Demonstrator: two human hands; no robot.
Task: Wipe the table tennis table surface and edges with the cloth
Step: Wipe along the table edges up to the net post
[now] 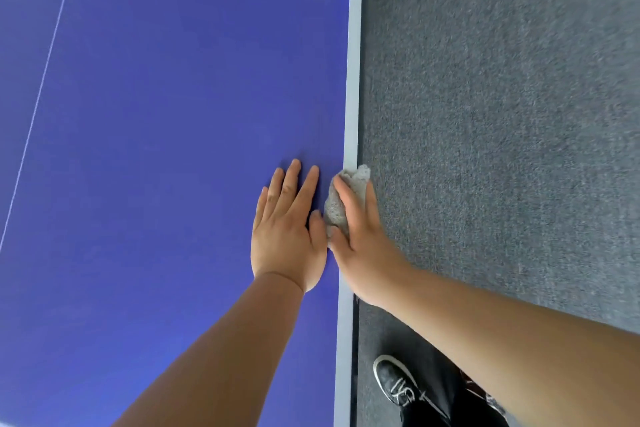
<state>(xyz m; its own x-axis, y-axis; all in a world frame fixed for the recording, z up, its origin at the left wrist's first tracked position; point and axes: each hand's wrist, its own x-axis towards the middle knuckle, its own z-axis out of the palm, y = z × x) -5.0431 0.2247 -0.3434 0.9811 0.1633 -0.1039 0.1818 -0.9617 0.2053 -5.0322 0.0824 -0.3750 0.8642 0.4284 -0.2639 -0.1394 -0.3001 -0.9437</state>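
The blue table tennis table (166,114) fills the left of the head view, with a pale border stripe (352,80) running along its right edge. My left hand (287,229) lies flat on the blue top, fingers straight, close to that edge. My right hand (360,236) grips a crumpled grey cloth (337,211) against the table's edge, thumb on top and fingers wrapped down over the side. Part of the cloth is hidden under the hand.
Grey carpet (502,114) covers the floor to the right of the table. A black shoe with white laces (398,385) stands on it near the table's edge at the bottom. A thin white centre line (41,90) crosses the table at the left.
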